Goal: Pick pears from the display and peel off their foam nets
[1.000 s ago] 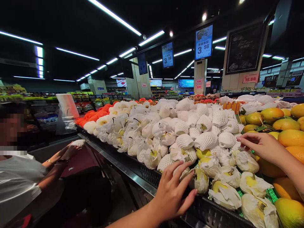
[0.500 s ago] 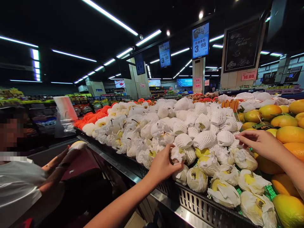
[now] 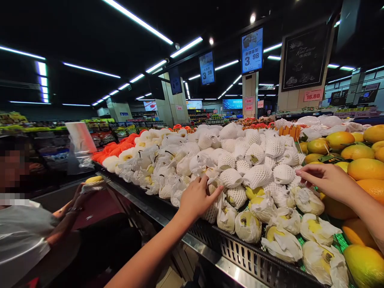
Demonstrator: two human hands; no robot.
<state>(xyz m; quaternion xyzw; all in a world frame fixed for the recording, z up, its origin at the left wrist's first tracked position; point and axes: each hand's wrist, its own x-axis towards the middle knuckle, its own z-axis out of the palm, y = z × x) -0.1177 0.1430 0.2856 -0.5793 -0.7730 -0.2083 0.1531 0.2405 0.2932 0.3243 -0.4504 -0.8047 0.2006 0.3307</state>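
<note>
My left hand [image 3: 196, 200] reaches over the front edge of a heap of wrapped pears. Its thumb and fingers are apart around a pear [image 3: 212, 186] that they partly hide; I cannot tell how firmly they touch it. Just right of the thumb, a paper-wrapped pear [image 3: 226, 218] rests at the crate's rim. Pears in white foam nets [image 3: 231, 178] lie beyond. Over the right end of the heap hovers my right hand [image 3: 325, 181], loosely curved with nothing held, above another paper-wrapped pear [image 3: 309, 200].
A black slatted crate [image 3: 240, 250] edges the display, with a metal ledge [image 3: 222, 266] below it. Orange-yellow citrus fruit [image 3: 364, 170] is piled at right. On the left, a person [image 3: 24, 236] holds a netted fruit [image 3: 94, 181] near a plastic bag roll [image 3: 79, 140].
My left hand has moved left, away from the paper-wrapped pear it was around, which now sits lower at the rim. My right hand is nearly still. The other person's fruit shows more yellow.
</note>
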